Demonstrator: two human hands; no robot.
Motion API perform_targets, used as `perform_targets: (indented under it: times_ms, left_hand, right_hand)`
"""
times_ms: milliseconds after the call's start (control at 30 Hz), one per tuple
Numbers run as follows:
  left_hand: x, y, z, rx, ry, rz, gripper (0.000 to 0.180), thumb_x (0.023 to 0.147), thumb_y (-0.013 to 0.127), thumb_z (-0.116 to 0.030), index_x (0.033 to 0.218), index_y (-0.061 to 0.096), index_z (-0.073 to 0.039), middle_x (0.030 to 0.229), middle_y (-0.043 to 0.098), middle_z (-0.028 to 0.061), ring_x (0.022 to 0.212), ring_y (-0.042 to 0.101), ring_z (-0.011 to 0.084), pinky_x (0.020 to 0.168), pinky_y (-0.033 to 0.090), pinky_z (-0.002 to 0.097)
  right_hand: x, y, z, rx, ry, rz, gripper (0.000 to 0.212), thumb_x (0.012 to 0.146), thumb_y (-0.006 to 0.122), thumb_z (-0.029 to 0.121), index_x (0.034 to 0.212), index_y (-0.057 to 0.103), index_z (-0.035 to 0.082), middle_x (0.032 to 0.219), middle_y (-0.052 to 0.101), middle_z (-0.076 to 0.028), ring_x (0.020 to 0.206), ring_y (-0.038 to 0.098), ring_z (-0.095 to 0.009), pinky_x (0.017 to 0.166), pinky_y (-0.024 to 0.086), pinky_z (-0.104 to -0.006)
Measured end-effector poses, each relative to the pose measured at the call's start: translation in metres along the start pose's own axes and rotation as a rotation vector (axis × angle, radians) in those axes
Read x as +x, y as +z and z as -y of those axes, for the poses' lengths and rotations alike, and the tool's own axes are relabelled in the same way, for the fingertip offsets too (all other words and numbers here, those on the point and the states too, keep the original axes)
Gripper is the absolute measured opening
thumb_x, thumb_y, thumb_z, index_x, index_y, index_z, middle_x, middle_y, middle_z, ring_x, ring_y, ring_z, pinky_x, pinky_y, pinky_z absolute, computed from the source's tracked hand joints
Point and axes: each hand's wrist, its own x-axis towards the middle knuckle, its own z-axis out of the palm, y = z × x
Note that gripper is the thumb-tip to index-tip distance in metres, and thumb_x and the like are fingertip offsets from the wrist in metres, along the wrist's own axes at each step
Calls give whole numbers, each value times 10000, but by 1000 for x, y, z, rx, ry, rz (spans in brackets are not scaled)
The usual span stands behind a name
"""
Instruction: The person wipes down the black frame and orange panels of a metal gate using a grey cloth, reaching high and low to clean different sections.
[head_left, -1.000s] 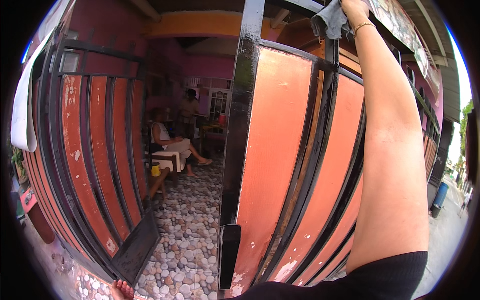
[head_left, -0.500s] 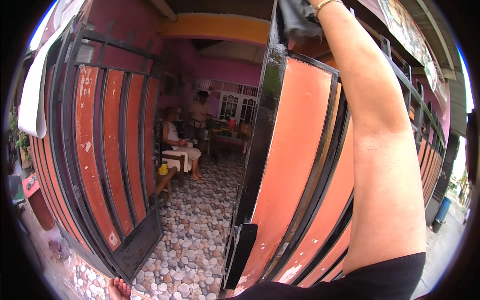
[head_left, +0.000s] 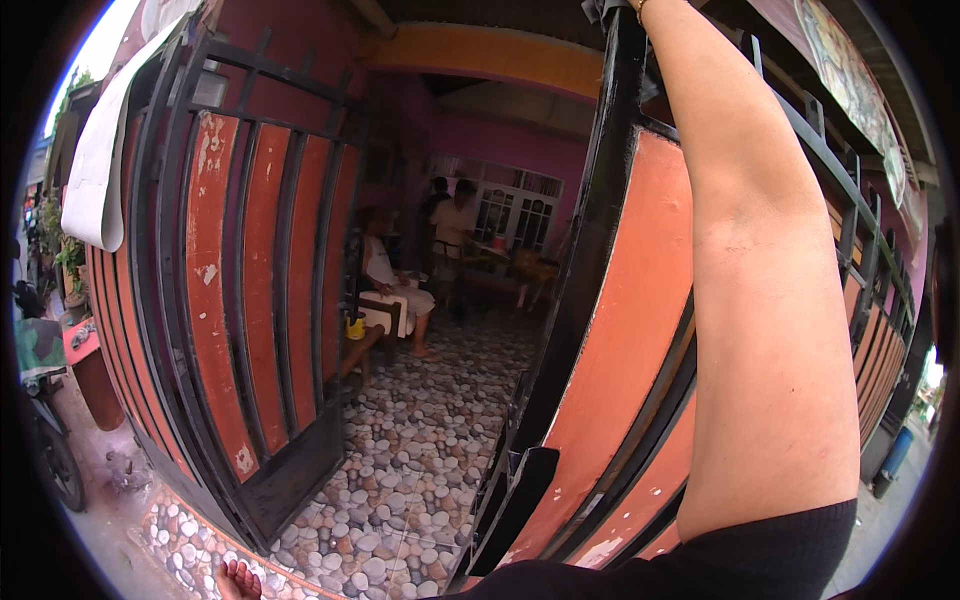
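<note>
My right forearm (head_left: 775, 300) reaches up in front of the gate's right leaf. A thin gold bracelet (head_left: 645, 8) circles the wrist at the top edge. Beside it a grey cloth (head_left: 606, 12) is bunched at the top of the black gate post (head_left: 600, 200); my right hand seems closed on it, though the picture's edge cuts off its fingers. The orange panel (head_left: 630, 310) with its black frame stands below. Low at the left, my left hand (head_left: 240, 580) hangs over the tiles, fingers slightly curled and apart, with nothing visible in them.
The gate's left leaf (head_left: 265, 300) stands swung aside. Pebble-patterned tiles (head_left: 410, 500) lead indoors, where a seated person (head_left: 385, 270) and a standing person (head_left: 455, 225) are, near a wooden bench (head_left: 362, 345). A white sheet (head_left: 95, 190) hangs at left; a blue barrel (head_left: 893, 460) stands at right.
The view has shifted, so the gate and room appear further right. The grey cloth has gone up and left against the post top, and less of it shows. My left hand stays low.
</note>
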Motion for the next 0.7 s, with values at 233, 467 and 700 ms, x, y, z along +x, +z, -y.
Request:
perform_targets:
  times_ms: [233,467,700]
  left_hand:
    - [-13,11,-6,39,12,2,581,991,401,-450,1462,384,-110,1453,462,118,1345,405,270,1112,339,435]
    - [-36,20,-15,87,48,34,604,1005,350,-424,1494,315,-71,1517,374,137,1406,328,313,1174,256,454]
    - [-17,29,-1,103,-25,-17,604,1003,375,-442,1501,307,-106,1512,377,140,1391,354,317,1139,324,476]
  right_hand:
    - [68,25,-61,200,138,-7,366,959,512,286,1167,660,23,1163,661,-209,1109,634,-318,912,502,-384]
    - [37,-35,-74,257,183,-273,321,981,445,225,1121,685,65,1152,657,-227,1068,646,-335,895,500,-404]
    - [27,-40,-117,-370,-227,31,267,751,582,112,950,705,-17,986,676,-272,953,666,-398,831,532,-436]
